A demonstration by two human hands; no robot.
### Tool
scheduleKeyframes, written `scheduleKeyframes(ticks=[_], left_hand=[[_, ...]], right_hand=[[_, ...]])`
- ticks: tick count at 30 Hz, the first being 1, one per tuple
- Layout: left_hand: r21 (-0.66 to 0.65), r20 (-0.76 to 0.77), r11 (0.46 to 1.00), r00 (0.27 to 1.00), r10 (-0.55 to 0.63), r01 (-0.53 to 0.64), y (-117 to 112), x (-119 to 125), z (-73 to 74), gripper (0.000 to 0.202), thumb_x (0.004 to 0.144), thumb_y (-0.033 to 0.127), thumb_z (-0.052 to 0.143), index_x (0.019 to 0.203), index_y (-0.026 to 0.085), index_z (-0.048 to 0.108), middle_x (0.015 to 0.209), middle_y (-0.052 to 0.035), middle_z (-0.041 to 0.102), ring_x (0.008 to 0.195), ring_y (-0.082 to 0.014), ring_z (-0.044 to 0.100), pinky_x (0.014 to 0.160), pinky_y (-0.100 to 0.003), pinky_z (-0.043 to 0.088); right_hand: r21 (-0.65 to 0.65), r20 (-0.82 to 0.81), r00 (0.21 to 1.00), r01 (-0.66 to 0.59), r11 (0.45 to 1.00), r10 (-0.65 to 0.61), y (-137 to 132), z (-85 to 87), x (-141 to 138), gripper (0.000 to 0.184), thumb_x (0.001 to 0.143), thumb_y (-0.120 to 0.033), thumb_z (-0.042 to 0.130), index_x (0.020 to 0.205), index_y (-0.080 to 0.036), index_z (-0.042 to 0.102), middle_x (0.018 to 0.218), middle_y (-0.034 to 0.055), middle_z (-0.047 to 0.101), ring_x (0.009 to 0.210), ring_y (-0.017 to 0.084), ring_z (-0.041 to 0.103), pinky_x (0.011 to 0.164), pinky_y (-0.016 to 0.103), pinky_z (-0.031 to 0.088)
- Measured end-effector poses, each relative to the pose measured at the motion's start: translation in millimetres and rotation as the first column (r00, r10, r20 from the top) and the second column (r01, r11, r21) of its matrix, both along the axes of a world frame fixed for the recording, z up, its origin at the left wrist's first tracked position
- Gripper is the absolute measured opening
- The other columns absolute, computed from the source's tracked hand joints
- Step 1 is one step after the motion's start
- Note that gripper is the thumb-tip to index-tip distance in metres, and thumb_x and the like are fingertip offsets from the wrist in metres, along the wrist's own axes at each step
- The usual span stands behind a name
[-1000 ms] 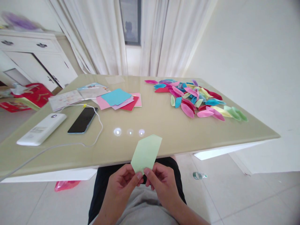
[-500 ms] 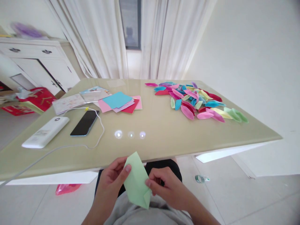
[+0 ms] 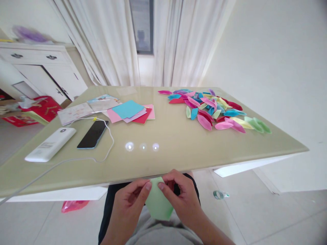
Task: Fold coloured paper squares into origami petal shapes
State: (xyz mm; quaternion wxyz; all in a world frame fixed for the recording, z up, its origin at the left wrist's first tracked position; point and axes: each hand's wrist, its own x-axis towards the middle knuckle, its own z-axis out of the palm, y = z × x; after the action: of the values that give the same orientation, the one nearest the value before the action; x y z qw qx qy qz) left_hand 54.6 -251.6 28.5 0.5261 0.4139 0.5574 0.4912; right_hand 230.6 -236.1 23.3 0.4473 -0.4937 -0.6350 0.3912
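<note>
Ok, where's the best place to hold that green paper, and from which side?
Probably its upper edge, pinched from both sides. The green paper is thin and folded flat, held in the air in front of the table with its lower point free. The left hand and right hand pinch it there, thumbs in front.

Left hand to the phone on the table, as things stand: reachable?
Likely yes, once it lets go: the left hand and right hand both pinch the green paper below the table edge. The phone lies on the left, only the white cable beside it.
</note>
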Motion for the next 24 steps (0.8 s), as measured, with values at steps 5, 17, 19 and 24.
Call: scheduleKeyframes(ticks=[5, 17, 19, 24], left_hand=[[0.023, -0.031, 0.999, 0.999, -0.021, 0.022, -2, -2, -5.6, 0.031, 0.083, 0.048, 0.08, 0.094, 0.02, 0.085, 0.084, -0.0068, 0.081, 0.072, -0.0224, 0.073, 0.069, -0.028, 0.062], [-0.089, 0.13, 0.992, 0.989, -0.077, 0.089, 1, -3, -13.4, 0.037, 0.086, 0.05, 0.079, 0.103, 0.018, 0.083, 0.089, -0.0081, 0.081, 0.077, -0.0201, 0.071, 0.07, -0.024, 0.057], [-0.097, 0.169, 0.991, 0.983, -0.077, 0.094, 1, -3, -14.5, 0.036, 0.087, 0.05, 0.079, 0.104, 0.018, 0.083, 0.09, -0.0077, 0.081, 0.078, -0.0195, 0.071, 0.07, -0.024, 0.057], [-0.162, 0.302, 0.982, 0.952, -0.043, 0.095, 1, -3, -14.8, 0.035, 0.085, 0.048, 0.081, 0.106, 0.019, 0.083, 0.096, -0.008, 0.081, 0.086, -0.0205, 0.072, 0.07, -0.023, 0.056]], right_hand=[[0.314, 0.044, 0.997, 0.045, 0.948, -0.061, -7, -3.6, 1, 0.016, 0.092, -0.014, 0.072, 0.1, -0.027, 0.078, 0.089, 0.0048, 0.072, 0.079, 0.019, 0.065, 0.07, 0.031, 0.053], [0.486, 0.287, 0.955, -0.219, 0.846, 0.082, -1, 3.8, 12, 0.024, 0.099, -0.008, 0.059, 0.114, -0.022, 0.071, 0.109, 0.0084, 0.073, 0.096, 0.018, 0.069, 0.085, 0.027, 0.058], [0.495, 0.321, 0.944, -0.239, 0.835, 0.08, -1, 5.4, 14, 0.024, 0.1, -0.01, 0.059, 0.117, -0.021, 0.07, 0.11, 0.0091, 0.073, 0.096, 0.018, 0.069, 0.085, 0.028, 0.058], [0.549, 0.39, 0.919, -0.281, 0.787, 0.056, 0, 8.2, 15, 0.024, 0.102, -0.012, 0.057, 0.122, -0.018, 0.068, 0.109, 0.0103, 0.073, 0.096, 0.02, 0.069, 0.086, 0.029, 0.059]])
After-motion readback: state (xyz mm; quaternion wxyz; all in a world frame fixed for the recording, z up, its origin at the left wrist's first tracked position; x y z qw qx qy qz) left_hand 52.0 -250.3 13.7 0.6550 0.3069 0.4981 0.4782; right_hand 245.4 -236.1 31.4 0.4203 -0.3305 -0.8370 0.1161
